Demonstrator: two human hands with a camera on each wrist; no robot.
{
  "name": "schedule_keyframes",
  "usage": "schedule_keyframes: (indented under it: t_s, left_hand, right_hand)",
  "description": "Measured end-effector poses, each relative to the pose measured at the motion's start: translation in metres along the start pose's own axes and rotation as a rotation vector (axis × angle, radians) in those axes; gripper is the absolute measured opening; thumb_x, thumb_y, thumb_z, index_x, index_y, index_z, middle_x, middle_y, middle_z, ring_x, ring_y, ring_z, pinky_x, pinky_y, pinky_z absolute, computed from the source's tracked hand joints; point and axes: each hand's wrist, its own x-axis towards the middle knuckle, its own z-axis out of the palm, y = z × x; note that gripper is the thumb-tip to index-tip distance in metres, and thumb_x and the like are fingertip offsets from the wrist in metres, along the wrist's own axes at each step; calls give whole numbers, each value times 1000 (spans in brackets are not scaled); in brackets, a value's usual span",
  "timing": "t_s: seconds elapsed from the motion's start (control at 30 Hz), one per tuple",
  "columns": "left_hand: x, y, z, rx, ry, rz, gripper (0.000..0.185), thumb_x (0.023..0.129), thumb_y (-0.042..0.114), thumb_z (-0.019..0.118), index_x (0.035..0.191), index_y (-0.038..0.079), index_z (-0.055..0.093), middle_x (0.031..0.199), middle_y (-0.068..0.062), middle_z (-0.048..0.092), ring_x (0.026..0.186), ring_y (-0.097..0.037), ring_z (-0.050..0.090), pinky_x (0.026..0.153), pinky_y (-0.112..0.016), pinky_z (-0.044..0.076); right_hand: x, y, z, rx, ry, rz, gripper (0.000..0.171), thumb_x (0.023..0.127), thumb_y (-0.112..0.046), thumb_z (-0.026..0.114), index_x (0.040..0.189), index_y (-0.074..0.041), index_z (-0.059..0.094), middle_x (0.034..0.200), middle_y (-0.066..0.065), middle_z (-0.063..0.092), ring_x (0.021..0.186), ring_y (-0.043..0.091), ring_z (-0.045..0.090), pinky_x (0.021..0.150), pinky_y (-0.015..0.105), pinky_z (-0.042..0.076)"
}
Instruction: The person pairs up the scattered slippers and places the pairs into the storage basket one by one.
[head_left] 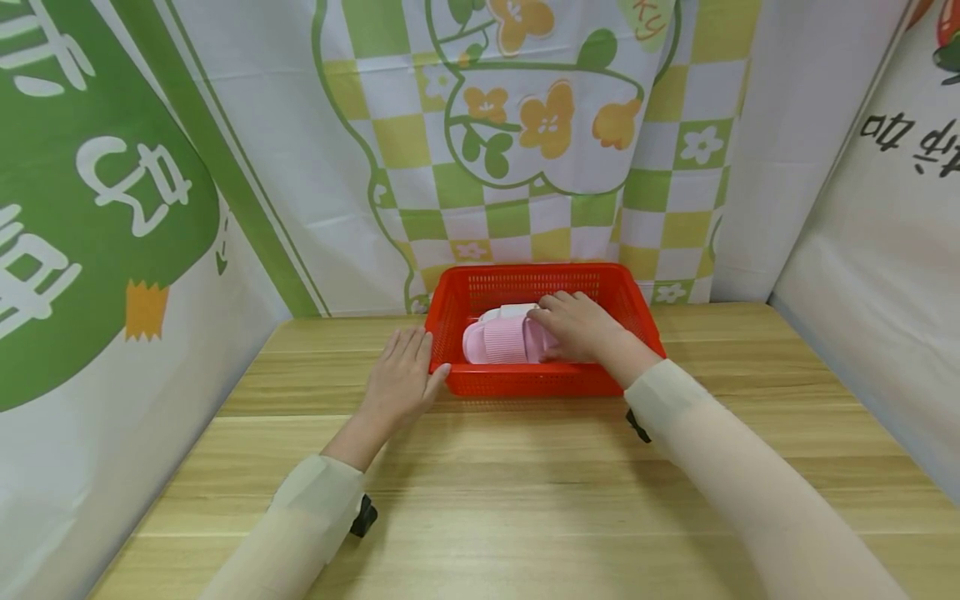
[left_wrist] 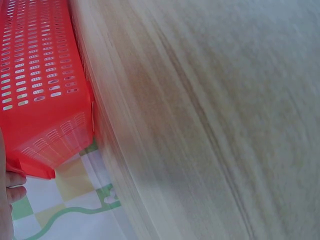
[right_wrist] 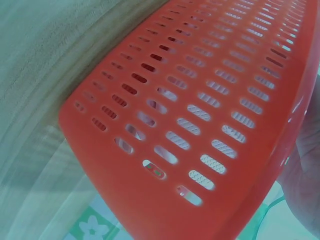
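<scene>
While both hands work at the basket, things lie so:
Right hand [head_left: 576,327]: inside the red basket [head_left: 630,293], fingers curled over the pink slipper [head_left: 504,340], holding it.
Left hand [head_left: 401,375]: flat, fingers straight, against the basket's left wall.
Basket: on the wooden table [head_left: 525,492].

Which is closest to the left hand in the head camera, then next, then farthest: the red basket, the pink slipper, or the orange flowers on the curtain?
1. Red basket: touching the left hand, at its right.
2. Pink slipper: inside the basket.
3. Orange flowers: high on the back curtain.
</scene>
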Motion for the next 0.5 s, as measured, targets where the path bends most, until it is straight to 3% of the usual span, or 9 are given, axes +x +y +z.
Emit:
schedule_keyframes:
  t_s: [0.5]
  left_hand:
    - [0, -2, -1, 16, -18, 14, 65, 102, 42, 36, 139, -10, 44, 144, -26, 43, 136, -38, 35, 117, -46, 12]
  right_hand:
    - [-8, 1, -9, -22, 39, -18, 67, 83, -39, 75, 139, -11, 51, 132, 11, 53, 123, 32, 46, 102, 50, 38]
